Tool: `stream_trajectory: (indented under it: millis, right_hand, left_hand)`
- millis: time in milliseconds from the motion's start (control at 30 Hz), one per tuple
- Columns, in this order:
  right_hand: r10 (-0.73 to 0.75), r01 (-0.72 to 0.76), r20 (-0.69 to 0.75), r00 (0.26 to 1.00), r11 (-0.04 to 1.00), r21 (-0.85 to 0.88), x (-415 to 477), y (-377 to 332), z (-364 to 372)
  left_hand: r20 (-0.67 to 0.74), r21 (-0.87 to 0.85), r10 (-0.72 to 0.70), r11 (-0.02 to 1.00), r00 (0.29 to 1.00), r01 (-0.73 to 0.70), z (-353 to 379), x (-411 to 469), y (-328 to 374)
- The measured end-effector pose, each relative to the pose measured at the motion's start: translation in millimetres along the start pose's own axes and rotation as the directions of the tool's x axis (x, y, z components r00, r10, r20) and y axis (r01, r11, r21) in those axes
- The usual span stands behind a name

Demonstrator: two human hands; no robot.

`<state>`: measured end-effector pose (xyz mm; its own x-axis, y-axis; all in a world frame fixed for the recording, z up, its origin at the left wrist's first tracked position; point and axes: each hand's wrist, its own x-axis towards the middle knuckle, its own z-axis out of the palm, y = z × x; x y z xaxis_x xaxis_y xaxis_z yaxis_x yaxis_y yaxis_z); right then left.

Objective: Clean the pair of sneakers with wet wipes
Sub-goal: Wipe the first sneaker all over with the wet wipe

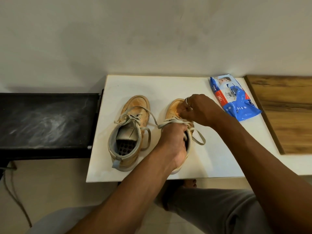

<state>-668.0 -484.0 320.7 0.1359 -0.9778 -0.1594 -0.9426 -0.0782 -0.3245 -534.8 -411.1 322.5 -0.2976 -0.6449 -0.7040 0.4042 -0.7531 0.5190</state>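
left sneaker (129,132) free on desk (168,85), light, soft-sided | left hand (173,141) fingers curled round right sneaker (174,107) collar, the stiffest hold we judge | right hand (197,110) fingers bent at its toe, we cannot tell on what | wipes pack (234,97) beside

Indoor, soft warm light, medium bright, no source in view. Centre is sharpest: sneakers (130,132) and board (168,85) are well exposed, board bright but not clipped. Wall (152,31) is uneven grey and blotchy, with a wide soft shadow at 9-10 o'clock above the bench (45,119). Bench is very dark, with streaky pale sheen on top. Only faint contact shadows round the sneakers. Pack (236,98) at 2 has a light sheen on the film. Wood panel (287,107) at 3 is smeared and blurred. Forearms (253,149) at 5-6 are underexposed, with little detail. Floor at 7-8 is dim and soft. Wide-angle bend: board edges splay outward, frame edges look stretched.
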Motion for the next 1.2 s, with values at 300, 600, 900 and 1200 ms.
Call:
stream_trajectory:
  millis: [300,600,900,1200]
  right_hand:
    - [-0.007,0.014,-0.234,0.972,1.000,0.028,4.3,0.5,16.5]
    - [0.100,-0.041,-0.286,0.953,0.978,0.206,12.7,13.1,8.9]
    - [0.052,-0.046,-0.155,0.987,0.998,0.043,37.5,2.2,5.1]
    - [-0.382,0.377,-0.014,0.924,0.918,-0.122,37.0,-21.8,-0.9]
  left_hand:
    - [-0.033,-0.005,-0.005,1.000,0.999,0.005,0.4,-0.5,0.1]
    - [-0.079,0.061,-0.064,0.996,0.995,0.069,5.9,-0.2,3.5]
    - [-0.067,0.062,-0.089,0.994,0.994,0.093,3.1,0.3,7.8]
    - [-0.094,0.021,-0.105,0.994,0.990,0.108,3.9,1.3,7.3]
